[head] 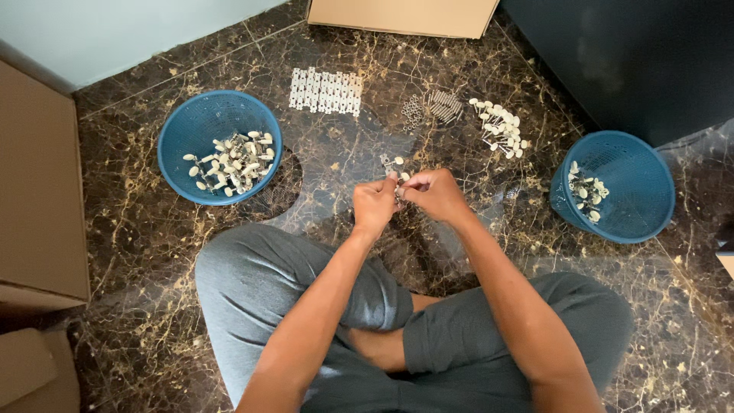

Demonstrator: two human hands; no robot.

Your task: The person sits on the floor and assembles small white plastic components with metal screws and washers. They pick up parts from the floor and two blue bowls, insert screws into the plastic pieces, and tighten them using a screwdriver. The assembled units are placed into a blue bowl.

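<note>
Dark brown marble floor (153, 252), gold veins. Blue plastic basket (195, 122) at left, holding cream-headed small parts (233, 162). Second blue basket (638, 203) at right, tilted, few cream parts (585, 189) inside. White strip of linked plastic pieces (326, 92) lying flat near top centre. Beside it, cluster of small metal rings (413, 112) and pile of metal springs (445, 105). Loose heap of cream-headed parts (501, 126) just right of springs. Cardboard box (38, 191) at left edge, another cardboard box (405, 15) at top. Dark cabinet (634, 53) at upper right. Pale wall (115, 30) upper left.
</note>
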